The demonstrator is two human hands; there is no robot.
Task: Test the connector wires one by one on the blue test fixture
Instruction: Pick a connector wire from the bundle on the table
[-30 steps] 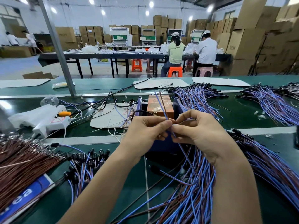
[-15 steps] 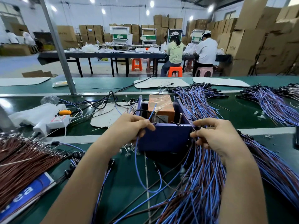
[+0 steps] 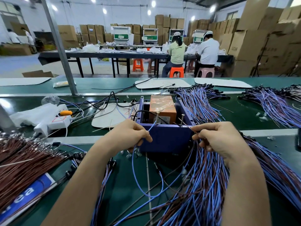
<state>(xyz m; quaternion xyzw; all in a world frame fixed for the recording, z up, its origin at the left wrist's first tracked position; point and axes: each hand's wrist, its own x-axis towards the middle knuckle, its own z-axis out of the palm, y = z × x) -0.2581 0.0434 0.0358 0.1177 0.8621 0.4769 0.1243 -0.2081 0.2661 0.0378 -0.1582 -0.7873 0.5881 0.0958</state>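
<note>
Head view: boxy blue test fixture (image 3: 164,137), open-topped

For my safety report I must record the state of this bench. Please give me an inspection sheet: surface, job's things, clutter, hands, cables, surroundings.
Surface: green bench, wires over much of it.
Job's things: blue box with an orange block inside; a blue wire runs up to the left screw on its front rim.
Clutter: white bag, power strip, white mat.
Hands: left hand pinches the blue wire; right hand pinches a thin brown wire near the right screw.
Cables: loose wire pile under the right hand; brown bundle at left.
Surroundings: seated workers, stacked cartons.
</note>
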